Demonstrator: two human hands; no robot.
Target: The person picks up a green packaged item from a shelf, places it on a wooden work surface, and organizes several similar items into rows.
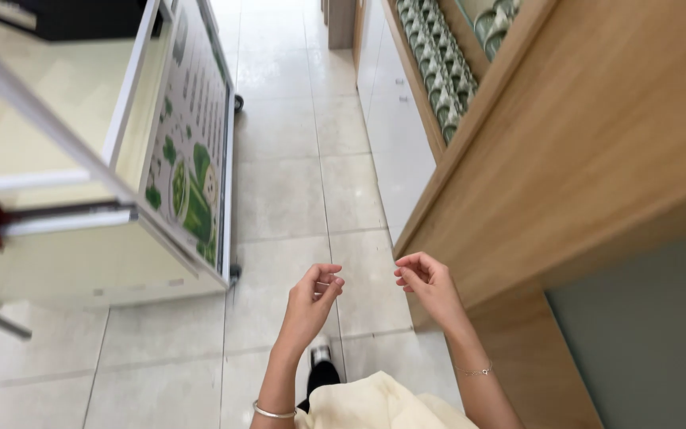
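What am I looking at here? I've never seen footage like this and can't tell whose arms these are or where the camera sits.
The camera is worn on a person's head and looks down, so the two bare arms coming up from the bottom edge are that person's own. The left hand and the right hand are raised in front of the body, fingers curled loosely; neither clearly holds anything. There is a bangle on the left wrist and a thin bracelet on the right. Below is a pale tiled floor. To the left stands a white wheeled cart with green pictures on its side; to the right, a wooden shelf unit with rows of green packages.
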